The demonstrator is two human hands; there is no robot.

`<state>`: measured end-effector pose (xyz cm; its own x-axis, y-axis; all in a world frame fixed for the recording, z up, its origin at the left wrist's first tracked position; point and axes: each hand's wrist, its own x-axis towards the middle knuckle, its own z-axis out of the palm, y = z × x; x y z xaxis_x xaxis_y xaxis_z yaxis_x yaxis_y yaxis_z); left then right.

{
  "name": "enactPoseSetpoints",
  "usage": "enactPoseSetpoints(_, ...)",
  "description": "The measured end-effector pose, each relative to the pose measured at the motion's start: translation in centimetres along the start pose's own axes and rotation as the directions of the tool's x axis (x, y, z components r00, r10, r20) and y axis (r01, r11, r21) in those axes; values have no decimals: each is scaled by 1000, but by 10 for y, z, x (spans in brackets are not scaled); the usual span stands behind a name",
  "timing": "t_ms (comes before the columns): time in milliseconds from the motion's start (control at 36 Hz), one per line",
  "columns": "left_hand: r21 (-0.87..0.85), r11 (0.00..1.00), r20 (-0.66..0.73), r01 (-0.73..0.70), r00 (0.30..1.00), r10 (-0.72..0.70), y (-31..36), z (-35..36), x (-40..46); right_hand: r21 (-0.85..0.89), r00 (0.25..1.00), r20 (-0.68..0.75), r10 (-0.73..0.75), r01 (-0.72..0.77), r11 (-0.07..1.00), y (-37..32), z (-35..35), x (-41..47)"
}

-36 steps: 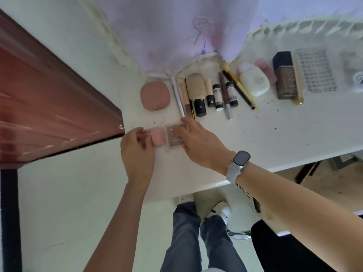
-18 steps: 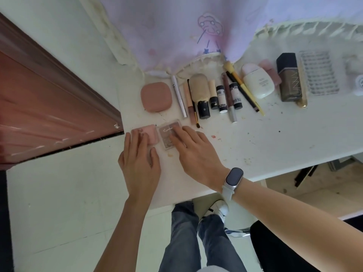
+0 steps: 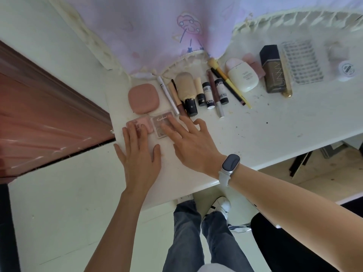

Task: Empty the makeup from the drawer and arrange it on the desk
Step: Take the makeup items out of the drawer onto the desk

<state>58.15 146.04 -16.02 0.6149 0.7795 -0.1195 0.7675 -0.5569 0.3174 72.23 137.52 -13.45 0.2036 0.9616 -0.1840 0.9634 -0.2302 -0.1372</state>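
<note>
Makeup lies in a row on the white desk. My left hand lies flat, its straight fingers pressing a small pink compact. My right hand, with a watch on its wrist, presses flat fingers on a clear eyeshadow palette right beside the pink one. Behind them sit a rounded pink case, a white pen, a large powder brush, small tubes, a yellow-handled brush, a white bottle and a dark foundation bottle. No drawer shows.
A reddish-brown wooden panel stands at the left beside the desk edge. A lilac fringed curtain hangs over the desk's back. A lash tray and a small white jar sit far right. My legs and shoes are below the desk.
Both hands slid the pink compact and the clear palette away from me toward the rounded pink case. My left hand flattened from curled fingers to straight ones.
</note>
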Motion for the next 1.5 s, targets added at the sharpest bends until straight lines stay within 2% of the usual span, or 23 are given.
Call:
enactPoseSetpoints(111, -151, 987, -83, -46, 996, 34, 25, -5, -20, 142, 980, -189, -64, 92, 986, 13, -7, -29)
enactPoseSetpoints(194, -235, 964, -142, -126, 985, 94, 55, -5, -42, 277, 964, -267, 13, 64, 959, 36, -4, -69)
enactPoseSetpoints(250, -289, 942, -100, -172, 984, 149, 78, 1, -57, 357, 957, -278, 85, 21, 934, 55, 3, -102)
enactPoseSetpoints(333, -380, 883, -25, -276, 957, 289, 119, 14, -76, 438, 942, -258, 215, -84, 895, 87, 12, -158)
enactPoseSetpoints(417, -415, 816, 27, -403, 891, 454, 163, 33, -93, 468, 920, -196, 340, -217, 857, 116, 21, -214)
enactPoseSetpoints(500, -444, 743, 60, -501, 810, 583, 205, 58, -106, 448, 882, -109, 459, -369, 815, 145, 30, -254)
enactPoseSetpoints(583, -427, 730, 164, -533, 748, 643, 244, 89, -115, 402, 814, -37, 580, -519, 754, 178, 43, -277)
enactPoseSetpoints(639, -405, 762, 265, -506, 733, 627, 265, 113, -116, 356, 754, 25, 656, -620, 699, 202, 56, -283)
enactPoseSetpoints(750, -325, 860, 419, -393, 755, 504, 299, 167, -103, 299, 639, 82, 765, -748, 592, 249, 80, -285)
enactPoseSetpoints(861, -244, 910, 447, -336, 794, 412, 328, 210, -88, 256, 562, 104, 820, -812, 524, 281, 93, -282)
enactPoseSetpoints(944, -177, 916, 404, -360, 822, 401, 348, 234, -78, 250, 552, 34, 833, -812, 528, 299, 99, -280)
enactPoseSetpoints(1056, 16, 923, 320, -384, 877, 360, 368, 253, -66, 235, 522, -74, 850, -819, 523, 326, 101, -278)
enactPoseSetpoints(1194, 146, 916, 307, -374, 897, 317, 376, 261, -59, 184, 568, -31, 822, -805, 564, 360, 106, -270)
enactPoseSetpoints(1306, 245, 865, 341, -438, 874, 346, 376, 258, -56, 141, 585, 57, 809, -807, 574, 376, 114, -268)
enactPoseSetpoints(1500, 329, 756, 406, -566, 807, 428, 371, 259, -50, 88, 575, 52, 817, -817, 570, 375, 121, -269)
